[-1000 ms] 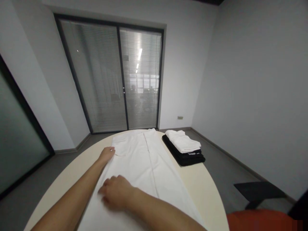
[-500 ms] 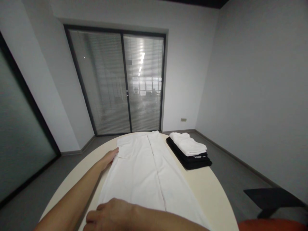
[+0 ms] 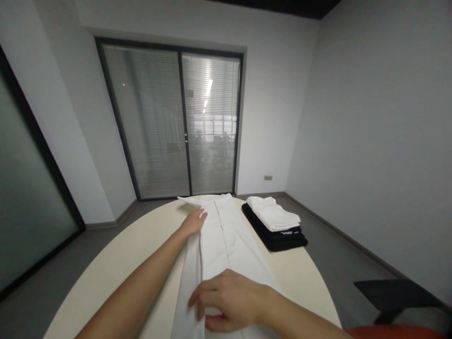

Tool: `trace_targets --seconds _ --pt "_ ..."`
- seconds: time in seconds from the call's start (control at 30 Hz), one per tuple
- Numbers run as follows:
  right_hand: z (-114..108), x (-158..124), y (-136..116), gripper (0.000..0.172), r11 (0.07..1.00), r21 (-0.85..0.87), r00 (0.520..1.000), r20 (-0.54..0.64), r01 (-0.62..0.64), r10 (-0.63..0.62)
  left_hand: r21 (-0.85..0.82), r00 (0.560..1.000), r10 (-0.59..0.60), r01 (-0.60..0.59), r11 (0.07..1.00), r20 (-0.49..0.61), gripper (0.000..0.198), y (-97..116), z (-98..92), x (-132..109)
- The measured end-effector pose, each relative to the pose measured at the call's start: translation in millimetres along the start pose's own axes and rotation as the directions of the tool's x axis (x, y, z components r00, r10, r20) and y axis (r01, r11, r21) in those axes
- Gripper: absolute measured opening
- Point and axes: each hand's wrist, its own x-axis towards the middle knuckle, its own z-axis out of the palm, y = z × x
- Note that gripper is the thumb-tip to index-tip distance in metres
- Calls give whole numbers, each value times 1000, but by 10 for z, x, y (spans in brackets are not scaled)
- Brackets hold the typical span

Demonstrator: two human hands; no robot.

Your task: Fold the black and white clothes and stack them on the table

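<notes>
White trousers (image 3: 215, 235) lie lengthwise on the round cream table (image 3: 123, 273), with a seam running down them. Their left side is raised and partly turned inward, and a corner sticks out at the far left. Near the far end, my left hand (image 3: 193, 222) is closed on this raised edge. My right hand (image 3: 229, 301) holds the same edge closer to me, fingers curled and thumb below. The near end of the trousers runs out of view under my right forearm.
Right of the trousers stands a stack of folded clothes, a white piece (image 3: 273, 214) on top of black ones (image 3: 282, 244). A chair with a black part (image 3: 395, 292) and orange seat (image 3: 399, 332) is at the lower right. Glass doors (image 3: 169, 122) stand beyond the table.
Both hands have moved to the right, bringing the left edge of the trousers up and inward. More tabletop shows on the left. The folded stack stays put.
</notes>
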Motion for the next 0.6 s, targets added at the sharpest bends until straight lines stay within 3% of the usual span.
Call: trace_targets --seconds 0.17,0.27,0.37,0.6 --pt "51 -259 76 15 996 27 989 124 -87 83 128 990 68 -84 988 124 54 93 618 -181" --pt "119 -356 125 16 994 53 982 173 -93 82 182 981 102 -132 974 165 56 57 800 -300" --pt "179 -401 176 20 994 63 984 157 -95 84 210 967 170 -208 955 188 55 12 798 -361" --pt "270 -361 285 26 995 72 988 147 -63 52 229 920 310 -363 903 239 33 -13 524 -451"
